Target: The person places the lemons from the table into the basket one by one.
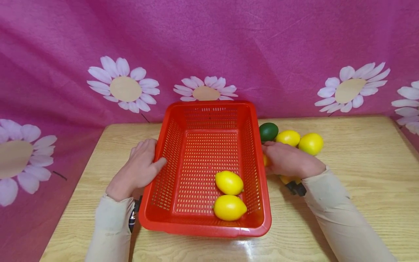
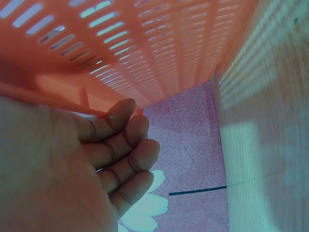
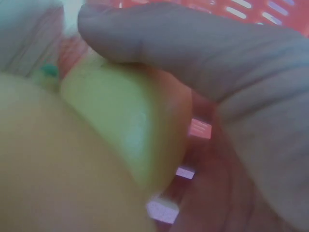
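Note:
A red plastic basket [image 1: 209,227] with slotted walls stands in the middle of the table, two lemons [image 1: 229,183] inside near its front right corner. My left hand [image 1: 139,169] grips the basket's left rim, the thumb hooked over the top; in the left wrist view its fingers [image 2: 140,154] curl up under the rim from outside. Close outside the right wall, my right hand [image 1: 284,158] holds a lemon [image 3: 130,116], the thumb across its top in the right wrist view. From the head, the hand mostly hides that lemon.
Behind the right hand lie a dark green fruit [image 1: 268,131] and two lemons [image 1: 311,143]. Another yellow-orange fruit [image 1: 289,179] shows partly under the right wrist. A pink cloth [image 1: 275,54] with daisies hangs along the back edge of the wooden table [image 1: 366,182].

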The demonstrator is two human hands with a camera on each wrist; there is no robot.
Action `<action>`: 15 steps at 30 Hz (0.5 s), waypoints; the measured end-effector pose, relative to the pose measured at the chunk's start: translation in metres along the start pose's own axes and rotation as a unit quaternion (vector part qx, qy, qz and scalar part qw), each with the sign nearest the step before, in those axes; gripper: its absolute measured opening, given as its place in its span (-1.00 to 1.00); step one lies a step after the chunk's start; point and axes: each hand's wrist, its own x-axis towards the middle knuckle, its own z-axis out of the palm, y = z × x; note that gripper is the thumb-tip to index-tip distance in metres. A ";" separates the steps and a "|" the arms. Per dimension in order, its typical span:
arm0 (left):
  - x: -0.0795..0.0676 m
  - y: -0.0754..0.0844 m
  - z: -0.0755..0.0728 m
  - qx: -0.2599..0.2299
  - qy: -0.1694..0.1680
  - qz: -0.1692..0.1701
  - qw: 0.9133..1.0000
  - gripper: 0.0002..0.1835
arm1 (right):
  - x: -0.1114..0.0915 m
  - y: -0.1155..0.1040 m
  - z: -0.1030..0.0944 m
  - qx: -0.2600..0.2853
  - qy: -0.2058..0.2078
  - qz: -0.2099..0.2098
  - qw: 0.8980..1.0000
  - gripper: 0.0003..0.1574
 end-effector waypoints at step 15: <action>-0.001 0.000 -0.001 -0.002 0.004 0.005 1.000 -0.58 | -0.005 -0.001 -0.009 -0.019 0.015 -0.001 1.000 -0.28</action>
